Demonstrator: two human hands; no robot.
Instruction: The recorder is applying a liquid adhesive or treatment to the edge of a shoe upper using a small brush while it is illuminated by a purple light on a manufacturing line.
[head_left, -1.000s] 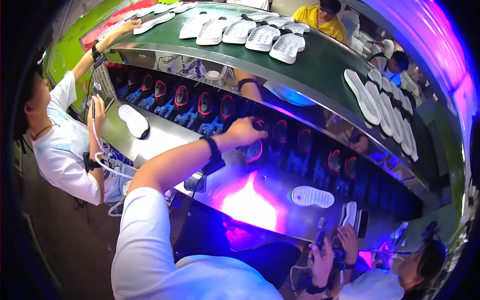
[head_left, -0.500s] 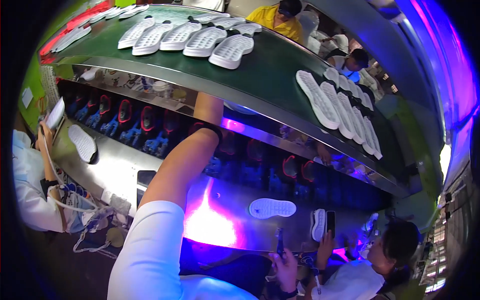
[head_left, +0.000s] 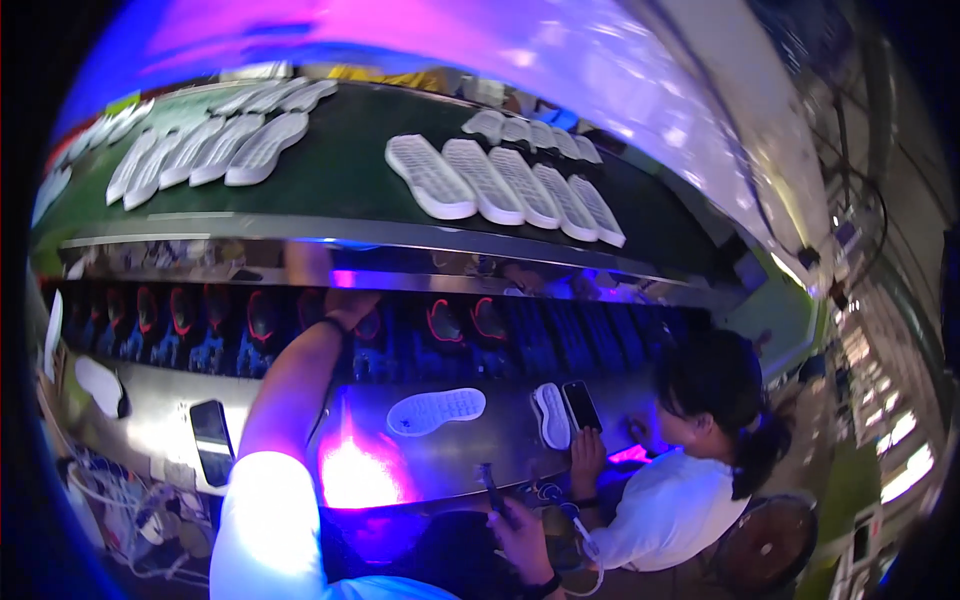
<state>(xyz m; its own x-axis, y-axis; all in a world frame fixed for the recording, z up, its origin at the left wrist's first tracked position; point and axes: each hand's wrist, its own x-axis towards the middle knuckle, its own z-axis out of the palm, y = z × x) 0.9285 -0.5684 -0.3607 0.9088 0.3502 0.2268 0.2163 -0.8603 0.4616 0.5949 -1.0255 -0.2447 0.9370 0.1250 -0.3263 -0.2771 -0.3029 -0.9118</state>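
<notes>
My left arm reaches over the metal bench (head_left: 300,415), and my left hand (head_left: 352,303) is at the low, dark row of shoe uppers with red-edged openings (head_left: 262,315). Its fingers are blurred and partly hidden, so any hold is unclear. Near the bench's front edge, my right hand (head_left: 522,540) is closed around a short dark-handled tool (head_left: 493,490) with a paler tip. Beyond that tool a white shoe sole (head_left: 437,411) lies flat on the bench. Bright pink-white light falls on the bench between my arm and the sole.
Above, a green belt (head_left: 345,190) carries several rows of white soles (head_left: 500,185). Another sole (head_left: 552,415) lies beside a dark phone (head_left: 581,406), near a co-worker (head_left: 690,450) at the right. A second phone (head_left: 210,440) and a sole (head_left: 98,387) are at the left.
The view has swung to the right, so bench and belt appear further left. A person at the far left has dropped out of view. My right hand still holds the tool.
</notes>
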